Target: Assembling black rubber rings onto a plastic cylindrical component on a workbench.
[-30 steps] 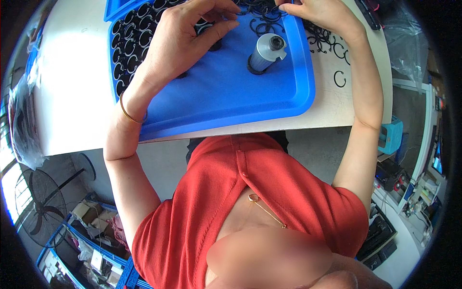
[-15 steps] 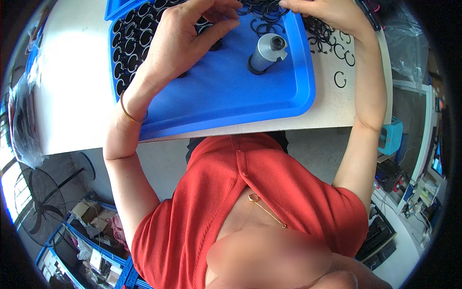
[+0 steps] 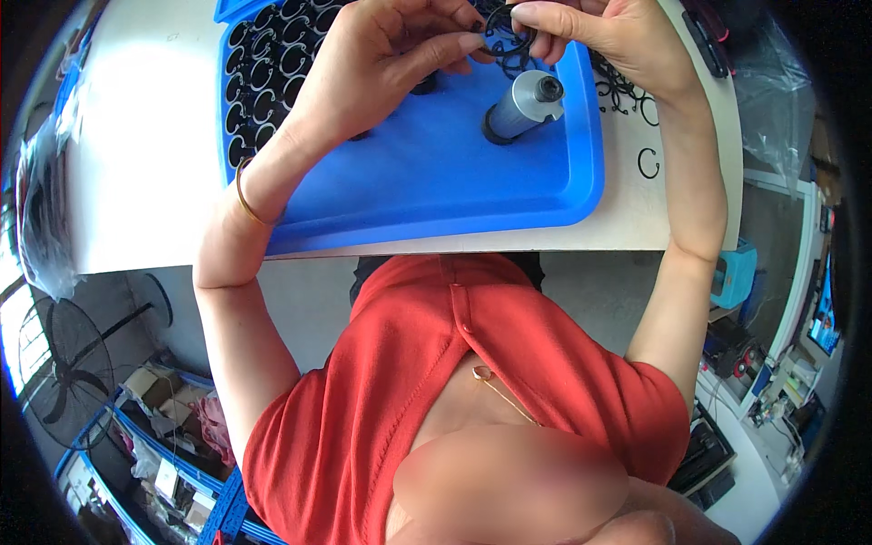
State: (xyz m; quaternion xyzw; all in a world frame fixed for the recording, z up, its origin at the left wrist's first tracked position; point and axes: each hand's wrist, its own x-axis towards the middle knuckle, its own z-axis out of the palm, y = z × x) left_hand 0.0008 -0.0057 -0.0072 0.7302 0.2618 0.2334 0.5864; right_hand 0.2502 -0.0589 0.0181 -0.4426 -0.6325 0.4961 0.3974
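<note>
A white tabletop (image 3: 145, 182) spans the upper part of the view, lit brightly from the left. Below its left end stands a black fan (image 3: 59, 363) on grey floor (image 3: 300, 300), with blue racks (image 3: 163, 454) of cartons beyond it. Right of the tabletop sit a teal box (image 3: 734, 272) and a screen (image 3: 828, 313).
</note>
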